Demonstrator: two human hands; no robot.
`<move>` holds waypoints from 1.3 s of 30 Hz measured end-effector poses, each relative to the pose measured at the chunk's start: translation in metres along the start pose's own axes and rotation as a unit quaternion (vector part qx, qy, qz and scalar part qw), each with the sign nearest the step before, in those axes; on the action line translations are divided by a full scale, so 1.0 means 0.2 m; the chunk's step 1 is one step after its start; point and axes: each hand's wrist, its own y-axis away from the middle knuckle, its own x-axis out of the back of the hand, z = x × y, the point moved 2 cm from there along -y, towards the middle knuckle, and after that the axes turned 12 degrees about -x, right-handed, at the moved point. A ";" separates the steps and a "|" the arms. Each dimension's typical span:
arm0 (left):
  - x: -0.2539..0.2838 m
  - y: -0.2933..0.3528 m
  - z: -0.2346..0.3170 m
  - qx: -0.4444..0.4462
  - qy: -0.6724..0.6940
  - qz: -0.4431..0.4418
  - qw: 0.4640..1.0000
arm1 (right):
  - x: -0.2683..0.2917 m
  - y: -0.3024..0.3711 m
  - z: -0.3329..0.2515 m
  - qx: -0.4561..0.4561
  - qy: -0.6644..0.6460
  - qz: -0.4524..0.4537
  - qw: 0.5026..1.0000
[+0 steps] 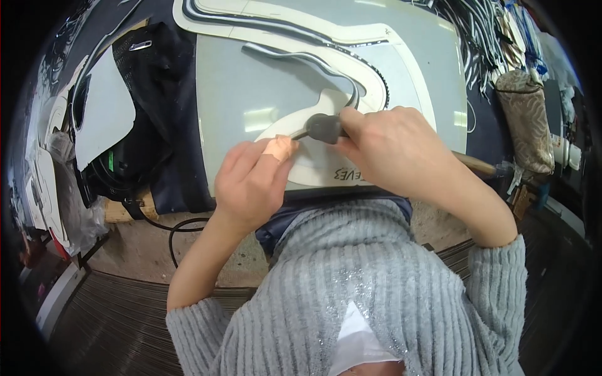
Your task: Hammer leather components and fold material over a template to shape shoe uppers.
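My right hand [392,141] is closed round a hammer, its dark rounded head [324,128] just in front of my thumb. A wooden handle [476,164] shows beyond my right forearm. My left hand [254,178] has its fingers pinched together by the hammer head, with orange-tan tape [281,147] on one fingertip. What these fingers pinch is hidden. Under both hands lies a cream-white curved pattern piece [313,172] with handwriting on it. A narrow dark-and-white strip [301,56] curves across the board and passes down behind the hammer head.
A grey-white board [232,81] carries a larger curved white pattern [414,75] with dark strips. At left lie black mesh material [157,69] and a white panel [110,113]. Hanging strips [464,31] and a patterned pouch [523,119] are at right. A black cable [172,235] loops below.
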 end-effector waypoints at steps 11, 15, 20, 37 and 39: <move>-0.06 -0.14 -0.03 0.184 0.131 0.033 0.974 | -0.05 0.00 0.04 -0.078 -0.104 0.032 0.991; -0.04 -0.21 -0.03 0.227 0.117 -0.028 0.967 | -0.01 0.00 0.08 -0.115 -0.163 0.029 0.979; -0.06 -0.24 -0.04 0.237 0.109 -0.053 0.964 | -0.07 0.00 0.08 -0.117 -0.163 0.010 0.980; -0.02 -0.29 -0.04 0.316 0.128 -0.142 0.929 | -0.06 0.04 0.05 -0.060 -0.099 0.061 0.991; 0.00 -0.20 -0.05 0.289 0.133 -0.068 0.946 | 0.00 0.05 0.00 -0.055 -0.096 0.076 0.991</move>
